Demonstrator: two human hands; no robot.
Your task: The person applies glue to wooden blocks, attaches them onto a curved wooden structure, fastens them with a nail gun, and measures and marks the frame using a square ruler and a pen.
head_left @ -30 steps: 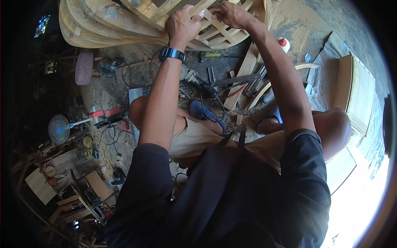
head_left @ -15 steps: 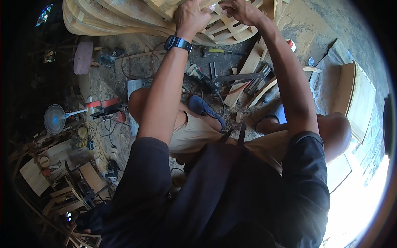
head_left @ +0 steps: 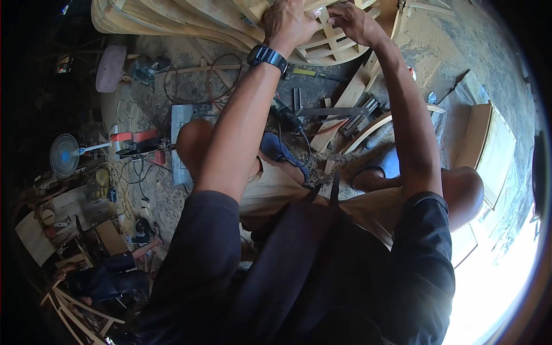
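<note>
At the top edge, a curved wooden frame [head_left: 230, 40] of bent ribs has a lattice [head_left: 330, 43] of crossing slats at its right end. My left hand [head_left: 290, 26], with a dark watch on the wrist, lies over this end, its fingers bent and partly cut off by the picture's edge. Its thumb points toward my right hand [head_left: 353, 24], which is close beside it over the lattice with curled fingers. Both hands look closed at the slats. Whatever is between their fingertips is hidden or too small to name.
On the floor below lie a corded power tool [head_left: 286, 115], a metal square [head_left: 333, 111], wooden boards [head_left: 345, 106] and a curved strip [head_left: 368, 132]. A fan [head_left: 64, 155] stands at left, above another person [head_left: 109, 276]. A wooden panel piece [head_left: 489, 152] is at right.
Both hands have shifted slightly right and down in the picture, still at the lattice. The view has turned a little, and more of the other person at lower left shows.
</note>
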